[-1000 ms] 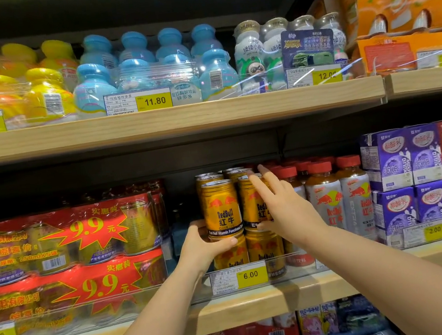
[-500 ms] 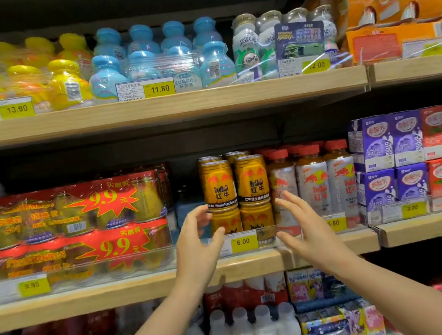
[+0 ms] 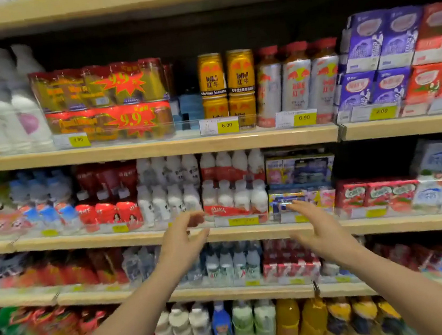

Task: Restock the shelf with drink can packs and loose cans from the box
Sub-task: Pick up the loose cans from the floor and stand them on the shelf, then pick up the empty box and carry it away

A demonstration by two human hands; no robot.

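Since a second ago both my hands have come off the gold cans and dropped well below their shelf, and my view has tipped down with them. My left hand (image 3: 180, 244) hangs in front of the lower shelves with its grip loosely open, fingers curled and holding nothing. My right hand (image 3: 315, 228) is spread flat, its grip fully open and also empty.

Beyond them, higher up, the gold cans (image 3: 227, 90) stand two across and two high at the front of their shelf (image 3: 156, 148), just behind the 6.00 price tag (image 3: 226, 125). The shrink-wrapped can packs (image 3: 103, 102) sit to their left with a gap between. The silver bottles (image 3: 297, 82) stand close on their right. The box is not in view.

The upper cans rest only on the lids beneath them. I judge a nudge from the next can I bring could tip them forward. With the picture this blurred and my head swinging, I could also clip the white bottles (image 3: 234, 193) near my fingers on the way down.
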